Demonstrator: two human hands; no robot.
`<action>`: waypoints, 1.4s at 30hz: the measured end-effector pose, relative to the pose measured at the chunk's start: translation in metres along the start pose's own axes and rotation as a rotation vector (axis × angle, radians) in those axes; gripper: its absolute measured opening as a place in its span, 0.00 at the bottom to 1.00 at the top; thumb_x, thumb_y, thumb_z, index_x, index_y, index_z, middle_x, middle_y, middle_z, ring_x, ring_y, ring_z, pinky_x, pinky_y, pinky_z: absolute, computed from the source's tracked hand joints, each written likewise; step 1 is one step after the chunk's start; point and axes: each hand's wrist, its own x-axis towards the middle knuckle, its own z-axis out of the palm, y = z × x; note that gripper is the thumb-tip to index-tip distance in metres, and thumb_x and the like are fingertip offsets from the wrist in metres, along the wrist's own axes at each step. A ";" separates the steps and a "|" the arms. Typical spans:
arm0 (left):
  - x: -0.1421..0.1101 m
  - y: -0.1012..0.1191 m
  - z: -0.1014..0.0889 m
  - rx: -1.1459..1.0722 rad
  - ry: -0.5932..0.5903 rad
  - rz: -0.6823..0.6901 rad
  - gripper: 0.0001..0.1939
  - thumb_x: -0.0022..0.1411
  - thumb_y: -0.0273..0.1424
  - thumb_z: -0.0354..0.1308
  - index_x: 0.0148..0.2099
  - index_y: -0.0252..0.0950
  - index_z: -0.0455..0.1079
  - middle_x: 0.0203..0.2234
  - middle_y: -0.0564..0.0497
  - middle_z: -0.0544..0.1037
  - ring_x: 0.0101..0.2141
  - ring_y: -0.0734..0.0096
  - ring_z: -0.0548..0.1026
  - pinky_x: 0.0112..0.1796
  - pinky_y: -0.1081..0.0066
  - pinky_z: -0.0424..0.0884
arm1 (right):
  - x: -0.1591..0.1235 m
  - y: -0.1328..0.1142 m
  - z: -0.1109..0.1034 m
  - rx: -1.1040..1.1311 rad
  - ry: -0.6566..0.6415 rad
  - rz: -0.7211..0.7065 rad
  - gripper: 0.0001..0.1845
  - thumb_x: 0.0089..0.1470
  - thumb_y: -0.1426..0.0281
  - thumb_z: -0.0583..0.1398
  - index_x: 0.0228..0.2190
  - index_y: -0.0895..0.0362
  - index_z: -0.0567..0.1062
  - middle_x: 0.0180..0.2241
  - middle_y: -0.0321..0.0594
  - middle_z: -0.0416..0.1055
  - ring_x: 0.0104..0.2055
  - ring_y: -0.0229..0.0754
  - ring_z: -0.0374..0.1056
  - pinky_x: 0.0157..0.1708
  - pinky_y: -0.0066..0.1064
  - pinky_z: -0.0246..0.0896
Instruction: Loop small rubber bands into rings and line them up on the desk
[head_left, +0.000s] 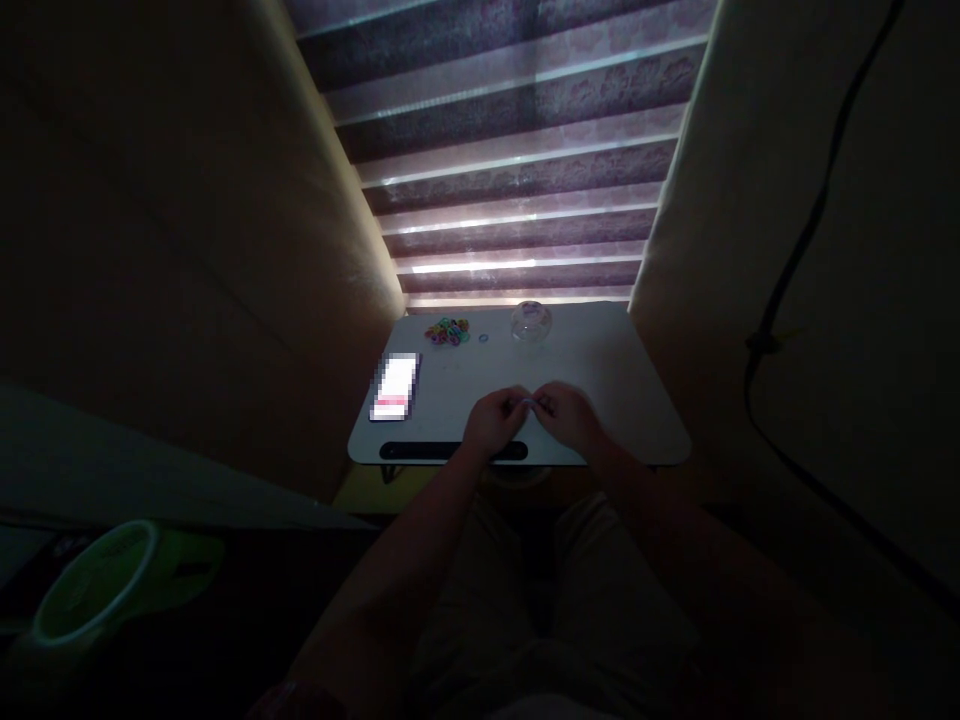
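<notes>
My left hand [498, 418] and my right hand [568, 413] meet over the front half of a small white table [615, 370]. Both are closed, fingertips pinched together on a small pale elastic band [529, 402], mostly hidden by the fingers. Beyond them, a pile of colourful small hair ties [448, 333] lies at the back left of the table. One loose bluish hair tie [484, 338] is just right of the pile. Farther right stands a clear round container [531, 322]; its contents cannot be made out.
A phone [395, 386] with a bright screen lies at the table's left edge. A dark slot [420, 451] runs along the front edge, partly behind my left wrist. Striped blinds [517, 190] hang behind. A green basket [97, 585] is low left; a dark cable [795, 250] hangs right.
</notes>
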 end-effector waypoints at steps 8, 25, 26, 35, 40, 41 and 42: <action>0.000 -0.001 0.001 0.020 0.003 -0.035 0.10 0.60 0.36 0.57 0.40 0.36 0.74 0.28 0.52 0.78 0.28 0.75 0.73 0.31 0.76 0.67 | 0.000 0.000 -0.001 0.005 -0.008 0.001 0.02 0.48 0.73 0.59 0.27 0.55 0.73 0.25 0.37 0.69 0.28 0.38 0.62 0.30 0.29 0.54; 0.000 0.002 0.001 0.081 -0.037 -0.015 0.11 0.60 0.38 0.57 0.40 0.38 0.75 0.27 0.54 0.79 0.26 0.76 0.72 0.30 0.76 0.65 | 0.000 -0.002 -0.003 -0.007 -0.026 0.004 0.04 0.50 0.70 0.59 0.27 0.56 0.74 0.26 0.38 0.70 0.29 0.38 0.63 0.31 0.30 0.54; -0.001 0.001 0.000 0.079 -0.042 -0.012 0.11 0.59 0.38 0.58 0.40 0.38 0.75 0.27 0.54 0.78 0.26 0.76 0.72 0.29 0.76 0.65 | 0.000 -0.003 -0.004 -0.018 -0.027 0.007 0.05 0.51 0.70 0.59 0.26 0.56 0.74 0.25 0.38 0.70 0.29 0.38 0.63 0.31 0.30 0.54; -0.001 0.000 0.001 0.116 -0.044 -0.035 0.10 0.58 0.36 0.58 0.40 0.37 0.75 0.27 0.53 0.78 0.26 0.74 0.72 0.29 0.75 0.64 | 0.000 -0.004 -0.004 -0.024 -0.018 0.029 0.04 0.50 0.69 0.59 0.25 0.55 0.72 0.24 0.37 0.69 0.27 0.38 0.62 0.29 0.29 0.53; -0.001 0.001 0.001 0.138 -0.035 -0.021 0.09 0.58 0.36 0.58 0.38 0.37 0.74 0.27 0.53 0.78 0.26 0.75 0.72 0.30 0.75 0.65 | 0.000 -0.003 -0.003 -0.020 -0.009 0.015 0.03 0.49 0.70 0.59 0.25 0.55 0.71 0.24 0.36 0.68 0.28 0.38 0.62 0.29 0.30 0.53; -0.001 0.001 0.001 0.138 -0.037 -0.021 0.09 0.58 0.36 0.57 0.38 0.37 0.74 0.27 0.53 0.78 0.26 0.75 0.72 0.30 0.75 0.65 | 0.000 -0.003 -0.003 -0.015 -0.001 0.017 0.03 0.49 0.70 0.59 0.25 0.55 0.71 0.25 0.36 0.68 0.28 0.38 0.62 0.30 0.30 0.53; -0.001 0.002 0.000 0.136 -0.039 -0.020 0.09 0.58 0.35 0.57 0.38 0.37 0.74 0.27 0.53 0.78 0.26 0.75 0.72 0.30 0.75 0.65 | 0.000 -0.003 -0.003 -0.010 0.011 0.022 0.03 0.49 0.71 0.59 0.25 0.55 0.70 0.25 0.36 0.67 0.28 0.38 0.62 0.30 0.29 0.53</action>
